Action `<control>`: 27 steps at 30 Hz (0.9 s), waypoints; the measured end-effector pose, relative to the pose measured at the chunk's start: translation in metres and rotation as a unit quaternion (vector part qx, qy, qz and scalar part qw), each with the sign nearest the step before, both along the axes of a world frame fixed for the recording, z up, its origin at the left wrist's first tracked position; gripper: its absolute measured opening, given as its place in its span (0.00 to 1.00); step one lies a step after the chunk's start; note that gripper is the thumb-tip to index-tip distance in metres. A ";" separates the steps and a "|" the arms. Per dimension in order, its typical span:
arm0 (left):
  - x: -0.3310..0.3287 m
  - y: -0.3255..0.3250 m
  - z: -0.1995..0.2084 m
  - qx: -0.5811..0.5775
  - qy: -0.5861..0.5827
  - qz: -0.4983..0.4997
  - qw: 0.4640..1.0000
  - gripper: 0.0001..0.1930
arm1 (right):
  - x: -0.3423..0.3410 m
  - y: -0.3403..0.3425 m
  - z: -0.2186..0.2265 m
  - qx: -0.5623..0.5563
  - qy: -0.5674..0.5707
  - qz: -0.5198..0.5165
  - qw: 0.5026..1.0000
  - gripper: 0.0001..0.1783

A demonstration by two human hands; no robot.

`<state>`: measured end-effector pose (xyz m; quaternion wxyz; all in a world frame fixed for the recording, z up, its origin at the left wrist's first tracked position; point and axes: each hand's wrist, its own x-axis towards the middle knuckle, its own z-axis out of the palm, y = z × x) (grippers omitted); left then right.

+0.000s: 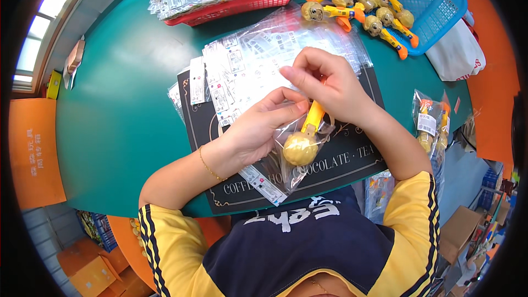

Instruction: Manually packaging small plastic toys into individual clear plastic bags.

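A toy (313, 118) with a yellow stick and a round gold head sits head down inside a clear plastic bag (297, 173). With thumb and fingers closed, my left hand (263, 126) grips the bag beside the stick. My right hand (327, 85) is closed around the toy's upper end; its fingertips are partly hidden. Both hands are above a black printed mat (341, 159). Flat clear bags with printed labels (242, 77) lie stacked on the mat's far part. A printed label strip (261, 184) shows below my left wrist.
A red basket (236, 10) piled with clear printed bags stands at the far side of the green table (121, 104). To its right, a blue basket (440, 27) holds several gold-headed toys (379, 8). Bagged toys (428, 124) lie at the table's right edge.
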<state>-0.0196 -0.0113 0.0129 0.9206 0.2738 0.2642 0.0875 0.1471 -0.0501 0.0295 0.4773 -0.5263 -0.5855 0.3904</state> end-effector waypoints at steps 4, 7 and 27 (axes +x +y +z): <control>0.001 -0.003 0.015 -0.033 0.018 0.070 0.997 0.09 | 0.007 0.007 -0.002 -0.118 0.128 -0.036 0.984 0.10; -0.001 -0.005 0.009 0.040 0.044 0.090 0.994 0.09 | 0.009 0.011 -0.009 -0.084 0.145 -0.083 0.982 0.11; 0.003 0.010 0.011 0.139 0.040 0.044 0.989 0.08 | 0.034 0.012 0.010 0.103 -0.042 -0.041 0.993 0.07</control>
